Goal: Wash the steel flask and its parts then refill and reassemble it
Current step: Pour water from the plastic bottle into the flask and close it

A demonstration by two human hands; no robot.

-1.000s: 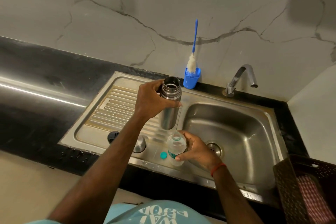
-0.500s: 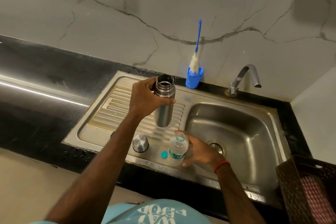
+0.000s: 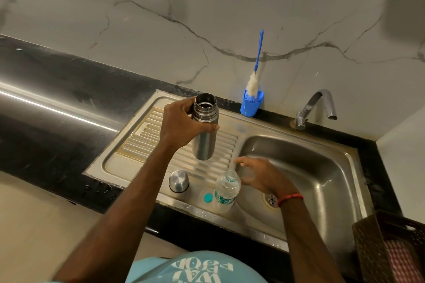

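Sink basin: the landmark; every place below is read from it.
Right hand: changed. Half a second ago it gripped the plastic bottle; now it has let go and hangs over the basin's left edge. Its fingers are spread wide, holding nothing, just clear of the bottle.
Meaning: pouring looks finished or paused. The likely next step is to reach for the steel cap and close up.
Left hand: unchanged in grip. Its fingers are wrapped round the flask just below the threaded neck, thumb across the front.
Flask: upright and open-mouthed, held in the air left of the basin, above the ribbed draining board. Inside is dark with a glint; I cannot tell the water level.
Plastic bottle: stands uncapped and unheld on the steel rim at the basin's front-left corner.
Steel cap: stands on the draining board left of the basin, beyond the bottle and apart from it.
Teal lid: lies flat between the steel cap and the bottle, close to the bottle.
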